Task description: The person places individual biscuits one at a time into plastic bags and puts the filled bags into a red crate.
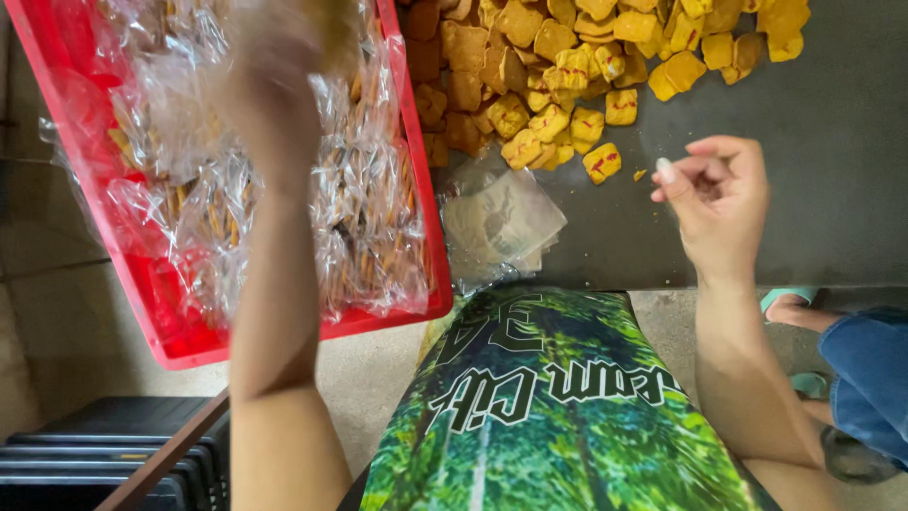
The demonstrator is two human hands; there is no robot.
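Observation:
My left hand (274,71) is raised over the red plastic crate (416,180) at the left, blurred by motion; whether it holds anything cannot be told. The crate holds several clear bags of brown cookies (369,199). My right hand (714,189) hovers over the dark grey tabletop (832,170) with fingers loosely curled and nothing visible in them, just right of a yellow square cookie (602,162). A heap of yellow and brown cookies (558,57) lies at the table's far side. Empty clear bags (497,222) lie near the table's edge, between crate and hand.
My green forest-print shirt (549,416) fills the lower middle. Another person's foot in a sandal (790,308) and denim-clad leg (870,378) are at the lower right. Stacked dark trays (95,454) sit on the floor at the lower left.

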